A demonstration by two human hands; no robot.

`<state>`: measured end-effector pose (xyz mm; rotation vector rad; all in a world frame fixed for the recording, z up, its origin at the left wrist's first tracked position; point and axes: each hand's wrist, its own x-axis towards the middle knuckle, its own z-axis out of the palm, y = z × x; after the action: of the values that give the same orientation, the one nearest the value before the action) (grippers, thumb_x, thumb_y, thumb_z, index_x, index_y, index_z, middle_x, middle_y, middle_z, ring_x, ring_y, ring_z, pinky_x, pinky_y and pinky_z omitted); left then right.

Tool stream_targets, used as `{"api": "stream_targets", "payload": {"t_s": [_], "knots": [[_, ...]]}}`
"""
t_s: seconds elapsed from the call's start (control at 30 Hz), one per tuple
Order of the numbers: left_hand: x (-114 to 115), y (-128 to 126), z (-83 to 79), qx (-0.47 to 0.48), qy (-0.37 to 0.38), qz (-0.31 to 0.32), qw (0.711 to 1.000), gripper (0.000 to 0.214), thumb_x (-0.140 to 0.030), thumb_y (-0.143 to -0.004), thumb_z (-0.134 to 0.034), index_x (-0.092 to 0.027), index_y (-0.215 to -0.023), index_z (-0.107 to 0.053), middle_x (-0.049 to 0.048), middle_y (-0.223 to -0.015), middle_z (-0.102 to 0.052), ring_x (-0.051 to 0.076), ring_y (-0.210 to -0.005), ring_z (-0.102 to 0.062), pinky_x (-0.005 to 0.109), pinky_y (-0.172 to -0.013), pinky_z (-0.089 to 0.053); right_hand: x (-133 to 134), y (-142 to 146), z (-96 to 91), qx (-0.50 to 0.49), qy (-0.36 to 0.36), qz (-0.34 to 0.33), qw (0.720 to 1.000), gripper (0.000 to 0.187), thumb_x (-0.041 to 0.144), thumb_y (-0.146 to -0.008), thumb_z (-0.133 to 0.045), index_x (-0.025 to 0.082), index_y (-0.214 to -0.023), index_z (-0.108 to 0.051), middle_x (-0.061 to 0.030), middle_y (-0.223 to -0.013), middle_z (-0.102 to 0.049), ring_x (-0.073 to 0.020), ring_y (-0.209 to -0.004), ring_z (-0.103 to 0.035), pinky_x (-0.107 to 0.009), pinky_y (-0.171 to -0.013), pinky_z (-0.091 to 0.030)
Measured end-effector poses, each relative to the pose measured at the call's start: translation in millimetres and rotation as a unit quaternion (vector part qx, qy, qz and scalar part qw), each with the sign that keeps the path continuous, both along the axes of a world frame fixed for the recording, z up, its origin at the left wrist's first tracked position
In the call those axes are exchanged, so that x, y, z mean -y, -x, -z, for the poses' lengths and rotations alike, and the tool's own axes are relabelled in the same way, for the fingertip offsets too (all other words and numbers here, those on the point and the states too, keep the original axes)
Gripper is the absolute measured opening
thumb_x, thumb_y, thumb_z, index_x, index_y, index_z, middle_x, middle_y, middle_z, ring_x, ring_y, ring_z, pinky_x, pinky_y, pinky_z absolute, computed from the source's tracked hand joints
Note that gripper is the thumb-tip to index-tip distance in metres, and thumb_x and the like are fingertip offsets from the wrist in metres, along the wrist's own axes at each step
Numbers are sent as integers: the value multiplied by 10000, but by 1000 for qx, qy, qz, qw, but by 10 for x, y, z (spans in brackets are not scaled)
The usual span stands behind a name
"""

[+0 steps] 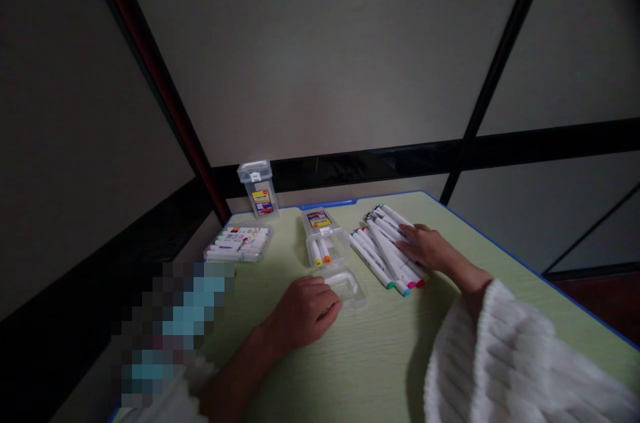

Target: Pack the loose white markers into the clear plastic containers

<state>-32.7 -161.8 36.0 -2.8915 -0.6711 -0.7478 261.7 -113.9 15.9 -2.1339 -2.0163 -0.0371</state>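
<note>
My left hand [305, 310] rests on the green table [380, 356], fingers curled, its fingertips against the open lid [349, 284] of a clear marker case [324, 238] that holds two markers, yellow and orange tipped. Nothing shows inside the curled fingers. My right hand [427, 246] lies flat with fingers stretched over a loose pile of white markers [385, 251] with coloured caps, to the right of the case. A white knitted sleeve covers my right forearm.
A flat clear case full of markers [239, 243] lies at the left of the table. An upright clear case [257, 188] stands at the far edge by the wall. Dark frame bars cross the wall. A blurred patch sits at lower left.
</note>
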Motion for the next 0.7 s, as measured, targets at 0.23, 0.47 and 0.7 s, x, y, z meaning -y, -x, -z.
{"api": "stream_targets", "payload": {"t_s": [0.23, 0.47, 0.7], "knots": [[-18, 13, 43, 6, -1, -1, 1000, 259, -179, -836, -412, -157, -605, -527, -1, -534, -524, 116, -533, -439, 236, -550, -349, 33, 38, 1, -9, -9, -1, 1000, 372, 334, -816, -490, 210, -1167, -483, -110, -997, -570, -213, -847, -563, -290, -732, -363], [-16, 16, 43, 10, -5, 0, 1000, 261, -179, -837, -413, -159, -597, -517, -1, -535, -513, 118, -536, -432, 237, -545, -340, 54, 107, -66, -18, -67, 20, 997, 437, 334, -810, -480, 146, -1203, -445, -209, -1229, -432, -334, -1020, -489, -405, -775, -381], [-6, 10, 23, 7, 1, 1, 1000, 263, -169, -835, -411, -155, -593, -511, -2, -532, -507, 112, -529, -420, 229, -540, -331, 103, 325, -290, -47, -99, -36, 993, 342, 302, -824, -452, 138, -1124, -455, -90, -872, -628, -210, -789, -588, -276, -663, -396]]}}
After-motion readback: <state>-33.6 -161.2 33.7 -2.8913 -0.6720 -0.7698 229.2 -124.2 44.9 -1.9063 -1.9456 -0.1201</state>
